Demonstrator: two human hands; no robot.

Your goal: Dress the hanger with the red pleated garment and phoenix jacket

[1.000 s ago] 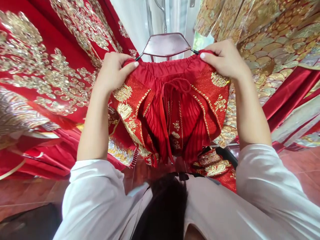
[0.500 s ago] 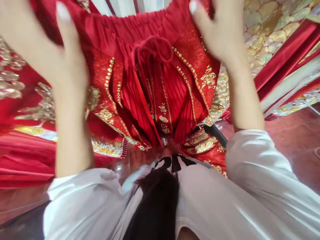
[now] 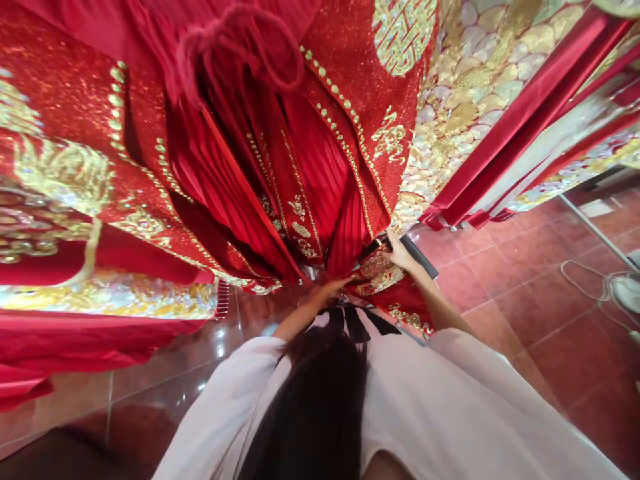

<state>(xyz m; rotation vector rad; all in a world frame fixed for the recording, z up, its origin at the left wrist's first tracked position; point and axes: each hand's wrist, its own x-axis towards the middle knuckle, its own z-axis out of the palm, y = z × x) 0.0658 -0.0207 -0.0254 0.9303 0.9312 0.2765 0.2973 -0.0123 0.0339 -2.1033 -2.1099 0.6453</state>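
A red pleated skirt (image 3: 330, 180) with gold beading and embroidery hangs in front of me, its drawstring bow (image 3: 240, 53) tied at the waist. Below its hem, close to my body, is a folded red garment (image 3: 385, 283) with gold embroidery. My right hand (image 3: 399, 253) grips this garment at its right side, thumb up and fingers partly hidden. From the left, my left hand (image 3: 336, 288) reaches to the garment's near left edge. It looks small and blurred, and its fingers do not show clearly.
Gold scale-patterned cloth (image 3: 450, 133) and red satin panels (image 3: 520, 120) hang at the right. More red and gold costume cloth (image 3: 150, 293) hangs at the left. A metal stand leg (image 3: 595, 227) and a pale cable (image 3: 585, 287) are on the tiled floor (image 3: 525, 300).
Both hands have left the skirt's waistband and come down toward my body, to the folded garment. The hanging skirt now appears larger and farther left in view.
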